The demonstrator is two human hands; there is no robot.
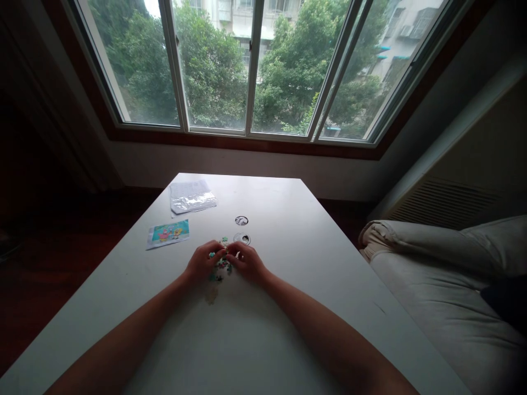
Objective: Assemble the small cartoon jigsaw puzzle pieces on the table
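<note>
I'm working the left hand [202, 258] and right hand [249, 260] over small jigsaw-like pieces [218, 278] on the desk [280, 219], seemingly at a picking-through step; fingers [214, 246] curling close, can't tell if gripping. Cartoon card [168, 234] lying at ten o'clock. Next move probably calling for fine pinching.

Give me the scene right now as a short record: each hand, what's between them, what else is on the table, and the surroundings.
Left hand: fingers bent over the small colourful pieces; grip unclear
Right hand: fingertips close to the left's; grip unclear
Between hands: the pieces, loosely heaped, some spilling toward the wearer
Beyond right hand: two round items, nearer and farther
Table left side: cartoon picture; shiny clear packet farther off
Surface: white table
Surroundings: window ahead, padded seat at right
</note>
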